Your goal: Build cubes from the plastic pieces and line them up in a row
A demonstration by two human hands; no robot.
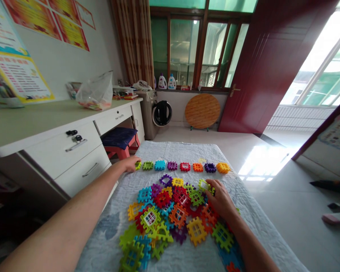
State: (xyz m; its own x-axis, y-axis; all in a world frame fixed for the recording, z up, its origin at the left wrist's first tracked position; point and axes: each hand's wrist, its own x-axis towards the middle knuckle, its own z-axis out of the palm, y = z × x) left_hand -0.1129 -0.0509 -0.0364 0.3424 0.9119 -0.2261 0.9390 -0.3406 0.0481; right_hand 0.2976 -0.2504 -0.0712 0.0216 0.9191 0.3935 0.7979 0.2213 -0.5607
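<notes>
A row of plastic interlocking building blocks runs across the far part of the cloth. At its left end my left hand (132,164) has its fingers closed on a lime green block (138,165), partly hidden by them. Beside it in the row stand a green block (147,165) and a light blue block (159,165); an orange-yellow block (223,168) is at the right end. My right hand (220,195) is at the right edge of a mixed pile of blocks (179,215), its fingers closed on a yellow-green block (204,184) with a window-like opening.
A pale blue quilted cloth (192,149) covers the surface under the blocks. To the left stands a white desk (42,117) with a plastic bag (96,92) on it, and a stool (120,139). Behind are a washing machine (150,113), a round wooden tabletop (202,110) and a red door (268,64).
</notes>
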